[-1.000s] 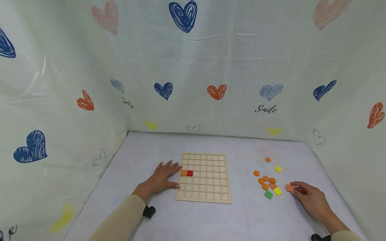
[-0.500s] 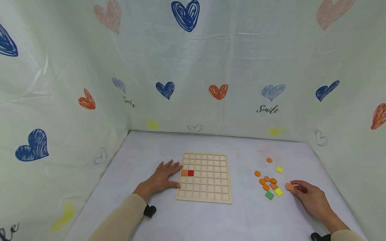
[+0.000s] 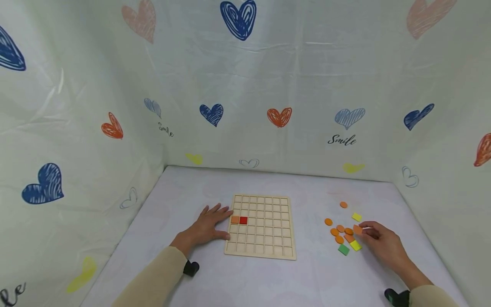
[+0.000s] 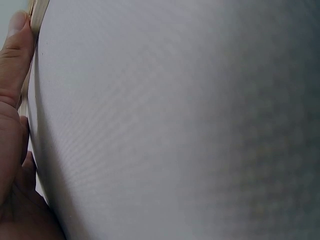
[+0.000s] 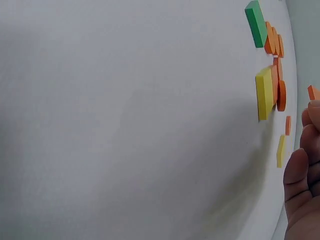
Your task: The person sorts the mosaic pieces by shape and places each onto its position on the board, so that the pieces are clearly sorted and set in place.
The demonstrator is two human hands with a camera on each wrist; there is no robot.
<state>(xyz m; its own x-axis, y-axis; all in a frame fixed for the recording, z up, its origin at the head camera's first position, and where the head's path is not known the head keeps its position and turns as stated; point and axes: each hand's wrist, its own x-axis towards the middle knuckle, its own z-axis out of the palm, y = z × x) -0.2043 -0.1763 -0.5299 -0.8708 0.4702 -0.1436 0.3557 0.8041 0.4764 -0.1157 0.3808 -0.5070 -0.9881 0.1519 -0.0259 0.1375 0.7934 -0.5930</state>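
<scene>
A pale wooden grid board [image 3: 262, 236] lies on the table, with an orange square [image 3: 235, 219] and a red square [image 3: 243, 220] side by side in cells at its left. My left hand [image 3: 205, 227] rests with spread fingers against the board's left edge; the left wrist view shows only part of that hand [image 4: 12, 130]. Over the loose pieces at the right, my right hand [image 3: 381, 244] pinches an orange square [image 3: 357, 230] between thumb and fingers. In the right wrist view the hand [image 5: 306, 175] holds that orange piece [image 5: 313, 93] above the table.
Several orange discs [image 3: 334, 232], a green square [image 3: 343, 250], two yellow squares [image 3: 355, 245] and another orange square [image 3: 349, 238] lie on the white table [image 3: 192, 183] right of the board. A curtain with printed hearts [image 3: 307, 85] stands around the back and sides.
My right hand has moved left and a little away from me with the orange square, closer to the loose pieces. My left hand stays at the board's edge. The head view has shifted slightly.
</scene>
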